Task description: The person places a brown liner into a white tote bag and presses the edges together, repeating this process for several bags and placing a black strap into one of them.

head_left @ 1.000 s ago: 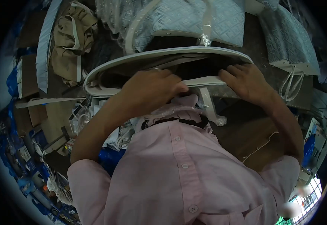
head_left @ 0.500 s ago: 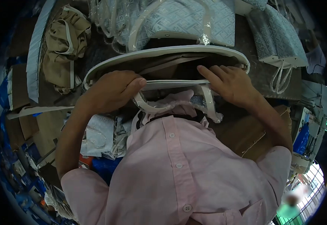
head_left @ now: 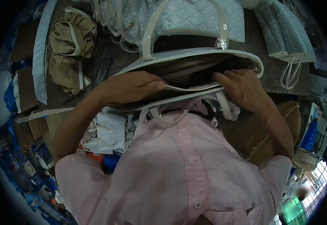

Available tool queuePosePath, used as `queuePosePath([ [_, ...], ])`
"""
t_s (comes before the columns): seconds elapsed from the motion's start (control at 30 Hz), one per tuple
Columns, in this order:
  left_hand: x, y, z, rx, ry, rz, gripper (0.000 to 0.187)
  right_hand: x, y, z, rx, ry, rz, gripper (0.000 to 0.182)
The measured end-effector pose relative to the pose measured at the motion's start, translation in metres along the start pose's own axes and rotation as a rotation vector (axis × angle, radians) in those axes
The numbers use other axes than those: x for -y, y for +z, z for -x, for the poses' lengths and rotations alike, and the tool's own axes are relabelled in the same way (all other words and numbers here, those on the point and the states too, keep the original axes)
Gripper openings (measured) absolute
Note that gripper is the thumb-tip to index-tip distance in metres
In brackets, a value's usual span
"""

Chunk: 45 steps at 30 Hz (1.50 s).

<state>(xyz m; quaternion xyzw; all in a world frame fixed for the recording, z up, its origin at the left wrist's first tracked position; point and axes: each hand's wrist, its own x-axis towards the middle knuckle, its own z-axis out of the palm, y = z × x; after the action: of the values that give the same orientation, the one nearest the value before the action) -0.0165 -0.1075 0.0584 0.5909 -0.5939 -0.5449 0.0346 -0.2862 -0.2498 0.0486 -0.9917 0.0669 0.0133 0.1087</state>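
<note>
A handbag [head_left: 216, 52] with a white rim lies mouth-up across the table edge, against my body. Its brown lining [head_left: 184, 73] shows inside. My left hand [head_left: 133, 87] is closed on the white-edged top of the lining, which stands apart from the near rim on the left. My right hand [head_left: 243, 89] grips the near side at the right, its fingers hooked over the edge into the bag. One plastic-wrapped handle [head_left: 224, 105] hangs toward my shirt; the other handle [head_left: 148, 41] stands up at the far side. The fingertips of my left hand are partly hidden.
Patterned light-blue bags [head_left: 197, 18] stand at the back of the table, with more bags [head_left: 283, 33] at the right. Crumpled brown lining pieces [head_left: 68, 56] lie left beside a pale strip [head_left: 43, 48]. Below left are white wrapped handles [head_left: 109, 131]; cardboard [head_left: 272, 127] is below right.
My left hand has moved right and inward, drawing the lining's edge away from the near rim. The bag has tilted, its left side lower. My right hand keeps its grip.
</note>
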Motion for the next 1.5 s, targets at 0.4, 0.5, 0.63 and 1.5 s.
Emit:
queuePosePath([
  [0.4,-0.030,-0.004,-0.025,-0.026,0.148,-0.136,0.031,-0.008,-0.002,-0.005,-0.230,-0.192,0.207,0.066],
  [0.5,-0.021,-0.001,-0.031,0.031,0.272,-0.214,0.032,-0.007,-0.004,0.000,-0.130,-0.249,0.258,0.064],
  [0.63,-0.021,0.001,-0.022,-0.076,0.412,-0.446,0.033,-0.011,0.000,-0.002,-0.121,-0.146,0.169,0.063],
  [1.5,-0.034,0.034,0.007,-0.402,0.251,-0.352,0.031,-0.024,0.001,0.000,0.020,-0.139,0.014,0.038],
])
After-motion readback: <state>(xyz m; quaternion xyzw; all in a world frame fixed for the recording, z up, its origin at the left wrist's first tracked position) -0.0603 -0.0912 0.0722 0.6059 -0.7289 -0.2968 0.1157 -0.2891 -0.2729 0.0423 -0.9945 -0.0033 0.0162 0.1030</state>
